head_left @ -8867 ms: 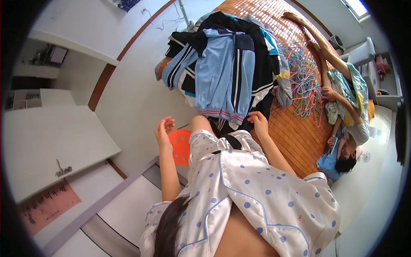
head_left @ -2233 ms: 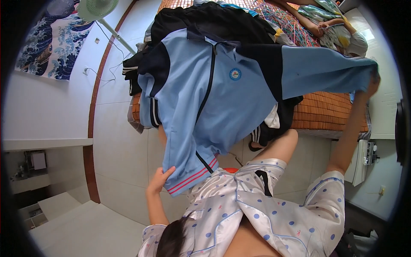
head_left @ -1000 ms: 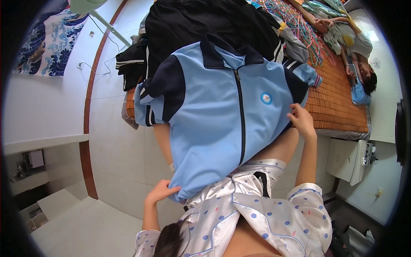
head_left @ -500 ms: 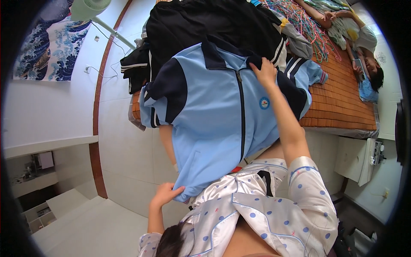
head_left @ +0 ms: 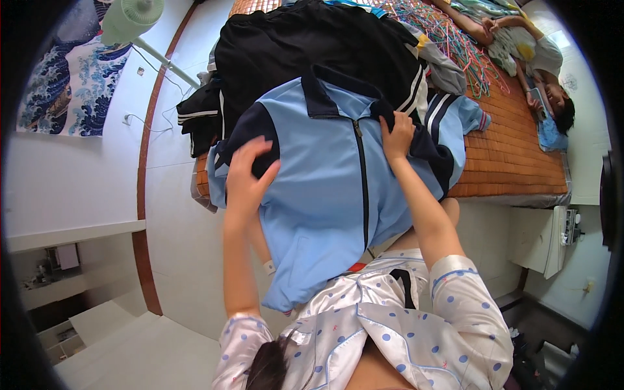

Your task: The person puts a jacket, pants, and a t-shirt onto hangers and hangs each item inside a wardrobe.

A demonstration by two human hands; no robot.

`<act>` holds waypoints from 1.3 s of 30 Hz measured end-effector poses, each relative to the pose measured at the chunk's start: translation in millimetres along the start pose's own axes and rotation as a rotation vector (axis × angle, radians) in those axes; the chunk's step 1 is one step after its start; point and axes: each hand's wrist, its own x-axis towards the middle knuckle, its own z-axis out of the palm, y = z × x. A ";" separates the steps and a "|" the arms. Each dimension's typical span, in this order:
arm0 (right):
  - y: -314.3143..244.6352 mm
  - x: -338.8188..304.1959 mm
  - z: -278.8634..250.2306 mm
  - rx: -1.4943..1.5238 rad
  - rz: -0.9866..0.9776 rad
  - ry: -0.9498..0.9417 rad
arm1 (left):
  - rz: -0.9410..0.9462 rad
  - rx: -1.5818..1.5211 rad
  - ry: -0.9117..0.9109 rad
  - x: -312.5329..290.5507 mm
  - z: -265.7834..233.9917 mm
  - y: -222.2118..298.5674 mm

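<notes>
A light blue zip-up jacket [head_left: 318, 195] with a navy collar and navy shoulders lies front side up. Its upper part rests on the bed edge and its hem hangs down to my lap. My right hand [head_left: 398, 138] pinches the fabric just beside the collar, on the right of the zipper. Over the left shoulder of the jacket is my left hand [head_left: 246, 179], its fingers spread and slightly blurred, holding nothing. Whether its fingertips touch the cloth I cannot tell.
Black trousers [head_left: 312, 52] with white stripes lie behind the jacket on the orange-brown bed mat [head_left: 513, 169]. Many coloured hangers [head_left: 448, 45] are heaped farther back. Another person [head_left: 543, 58] lies at the far right with a phone. A green fan [head_left: 133, 19] stands at the far left.
My left hand has let go of the jacket's lower left hem and risen to its left shoulder. My right hand has shifted slightly down, still at the collar side.
</notes>
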 end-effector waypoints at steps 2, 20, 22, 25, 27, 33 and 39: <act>-4.7 -4.8 -2.5 -0.025 -0.016 -0.002 | 0.109 0.308 0.113 35.2 18.4 -11.6; -3.5 -8.9 -0.1 -0.080 -0.035 0.004 | -0.244 0.112 0.400 -37.9 38.1 -102.1; -6.9 -7.5 0.4 -0.066 -0.036 -0.002 | -0.233 0.182 0.359 -36.3 32.9 -100.7; 7.2 -4.0 -0.4 -0.007 -0.035 -0.025 | -0.100 0.102 0.362 -1.1 45.8 -56.5; 4.0 8.7 -9.7 0.082 -0.003 -0.082 | -0.053 0.194 0.271 24.6 64.9 -27.3; -1.7 33.9 -59.9 -0.062 0.155 -0.436 | -0.095 0.426 0.300 59.0 111.2 -43.0; -12.0 41.4 -114.8 0.794 0.603 -0.742 | -0.014 0.201 0.294 38.5 95.8 -63.2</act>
